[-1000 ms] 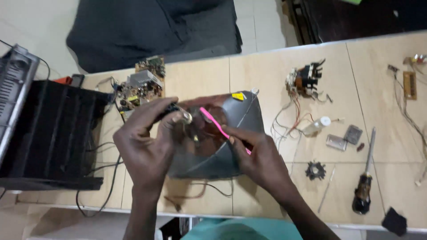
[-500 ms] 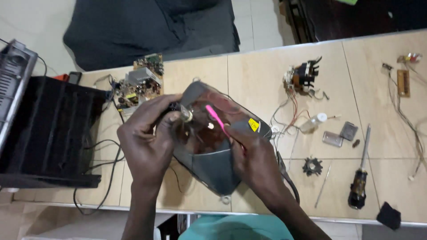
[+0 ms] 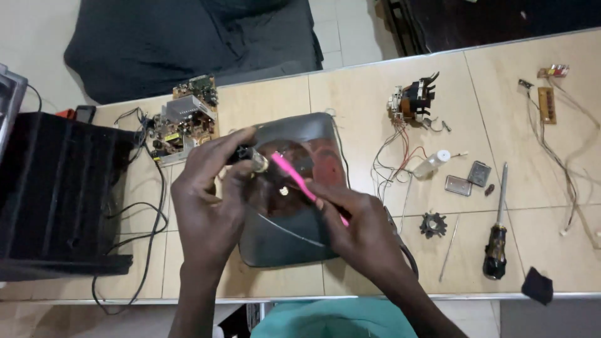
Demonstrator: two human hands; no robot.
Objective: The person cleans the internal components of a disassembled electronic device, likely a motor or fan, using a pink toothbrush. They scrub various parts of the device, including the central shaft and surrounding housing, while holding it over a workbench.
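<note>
The picture tube (image 3: 294,206) lies face down on the tiled table (image 3: 375,100), near its front edge and right in front of us, its narrow neck (image 3: 253,159) rising toward the camera and leaning to the upper left. Our left hand (image 3: 210,200) is the nearer one to that neck: its fingers are clenched around the neck's end, thumb and forefinger pinching just below the small metal tip. Our right hand (image 3: 363,225) sits on the lower right side of the tube and grasps a pink brush (image 3: 300,181) by its lower end. The brush's long axis runs slantwise from that hand up and to the left, so its head ends just beside the neck, close to our left fingertips; we cannot tell whether the head touches the glass.

To the left stands a black casing (image 3: 56,200), with a circuit board (image 3: 184,119) behind the tube. To the right, well apart from both hands, lie a coil with loose wires (image 3: 413,103), a small white bottle (image 3: 432,164), a black toothed wheel (image 3: 433,224) and a screwdriver (image 3: 498,231).
</note>
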